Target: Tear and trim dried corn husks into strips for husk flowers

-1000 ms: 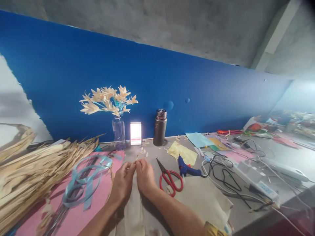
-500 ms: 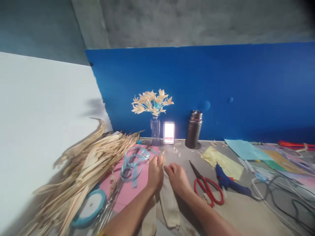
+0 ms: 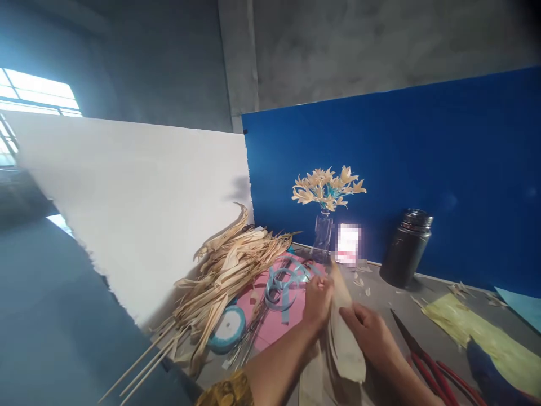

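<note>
Husk strip (image 3: pixel 344 332), pale, papery and tapered, sits pinched between left hand (image 3: pixel 318 300) and right hand (image 3: pixel 368 330), each grip closed on it.

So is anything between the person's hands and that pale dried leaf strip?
Nothing visible: the left hand and right hand both already grip the pale dried leaf strip directly.

One view only, head-worn, looking forward and down across the table (image 3: pixel 401 293), tilted and turned toward 10 o'clock. Close range: forearms enter from 6 o'clock. Blue board (image 3: pixel 422 169) fills 2 o'clock, white board (image 3: pixel 139 192) 9 o'clock. No second view to overlap.
</note>
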### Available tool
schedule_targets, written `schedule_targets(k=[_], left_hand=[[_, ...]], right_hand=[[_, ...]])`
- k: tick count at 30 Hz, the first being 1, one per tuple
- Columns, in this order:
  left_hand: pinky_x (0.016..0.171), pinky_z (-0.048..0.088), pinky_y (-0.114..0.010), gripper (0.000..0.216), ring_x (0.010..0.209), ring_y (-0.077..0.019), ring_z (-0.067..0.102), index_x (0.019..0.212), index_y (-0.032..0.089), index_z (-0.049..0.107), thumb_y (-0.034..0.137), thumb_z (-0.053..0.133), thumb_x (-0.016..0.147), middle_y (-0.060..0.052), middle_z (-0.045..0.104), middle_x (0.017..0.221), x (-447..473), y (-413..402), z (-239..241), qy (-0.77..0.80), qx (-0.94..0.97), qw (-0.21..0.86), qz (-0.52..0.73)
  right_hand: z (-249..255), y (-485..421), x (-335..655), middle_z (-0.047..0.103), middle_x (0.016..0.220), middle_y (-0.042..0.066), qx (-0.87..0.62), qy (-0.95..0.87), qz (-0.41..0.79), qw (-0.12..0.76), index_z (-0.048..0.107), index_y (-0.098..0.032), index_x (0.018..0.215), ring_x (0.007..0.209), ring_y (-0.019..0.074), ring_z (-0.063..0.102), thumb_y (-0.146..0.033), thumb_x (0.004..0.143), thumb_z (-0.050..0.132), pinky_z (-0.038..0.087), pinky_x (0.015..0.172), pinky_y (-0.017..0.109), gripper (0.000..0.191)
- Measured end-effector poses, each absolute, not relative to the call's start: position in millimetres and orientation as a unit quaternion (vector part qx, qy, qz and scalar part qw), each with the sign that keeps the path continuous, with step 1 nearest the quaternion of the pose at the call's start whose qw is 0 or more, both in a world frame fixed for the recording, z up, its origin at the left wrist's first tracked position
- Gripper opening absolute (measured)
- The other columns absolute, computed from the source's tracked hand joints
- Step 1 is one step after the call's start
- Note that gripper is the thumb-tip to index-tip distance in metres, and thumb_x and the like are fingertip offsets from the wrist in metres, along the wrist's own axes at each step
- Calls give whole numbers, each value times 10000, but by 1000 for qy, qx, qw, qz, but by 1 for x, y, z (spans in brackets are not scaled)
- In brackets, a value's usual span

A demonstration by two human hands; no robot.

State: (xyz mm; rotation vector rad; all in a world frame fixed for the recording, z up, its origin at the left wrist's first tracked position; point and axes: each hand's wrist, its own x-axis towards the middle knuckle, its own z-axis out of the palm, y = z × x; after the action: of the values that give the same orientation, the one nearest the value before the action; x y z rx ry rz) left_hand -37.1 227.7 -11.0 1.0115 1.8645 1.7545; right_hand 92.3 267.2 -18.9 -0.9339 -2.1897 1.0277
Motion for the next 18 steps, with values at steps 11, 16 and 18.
schedule_targets(k=[11,16,18], left_hand=[[679,373,-304,240,724,-178,478,702,203,429,342,416,897,-11,528,722,-19,221,-22,693,418,182,559],[659,345,-310,402,672,-190,496,727,212,453,492,286,962,-23,556,704,-31,222,-21,709,494,73,497],[654,337,-307,403,662,-195,508,729,215,468,479,272,963,-22,562,684,-33,222,-17,711,513,42,480]], right_hand=[[-20,271,91,460,515,-29,-375,-792,360,320,474,-216,573,533,152,426,-593,768,474,309,512,263,424],[-11,266,88,377,500,-49,-360,-778,398,327,423,-217,534,525,130,374,-450,757,507,237,510,261,333],[-5,264,87,378,501,-50,-384,-766,383,344,388,-219,519,539,124,372,-358,762,511,225,520,262,305]])
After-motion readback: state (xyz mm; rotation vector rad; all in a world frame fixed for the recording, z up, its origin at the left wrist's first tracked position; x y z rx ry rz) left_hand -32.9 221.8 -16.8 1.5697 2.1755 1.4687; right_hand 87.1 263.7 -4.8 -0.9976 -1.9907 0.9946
